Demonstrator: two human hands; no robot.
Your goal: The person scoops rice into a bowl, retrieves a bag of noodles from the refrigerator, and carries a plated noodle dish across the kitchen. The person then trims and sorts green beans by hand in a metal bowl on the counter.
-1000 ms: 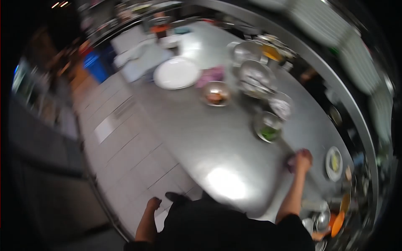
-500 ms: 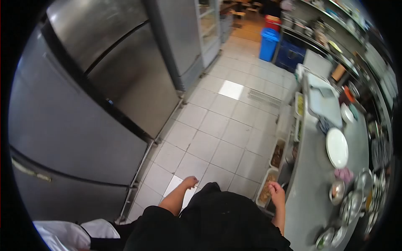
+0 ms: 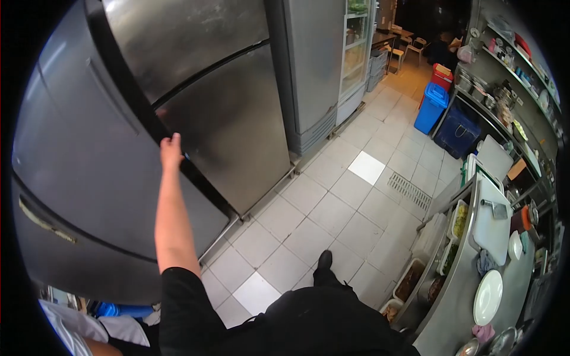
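My left hand (image 3: 171, 153) is stretched forward at the left edge of the steel fridge door (image 3: 237, 127), beside the dark gap between two fridges. Its fingers look partly extended and apart, with nothing visible in them. Whether they touch the door edge I cannot tell. The upper steel door (image 3: 190, 41) and the grey fridge door (image 3: 95, 130) on the left both appear closed. My right hand is out of view.
A steel counter (image 3: 451, 308) runs along the right, holding a cutting board (image 3: 493, 222), a cleaver (image 3: 497, 209) and a white oval plate (image 3: 488, 296). Food tubs (image 3: 409, 280) sit below its edge. A blue bin (image 3: 431, 107) stands ahead. Another person's white clothing (image 3: 77, 326) shows lower left.
My left hand has risen from low over the floor to the steel fridge door's edge. My right hand has left the view. The view has shifted, showing more floor ahead and my shoe.
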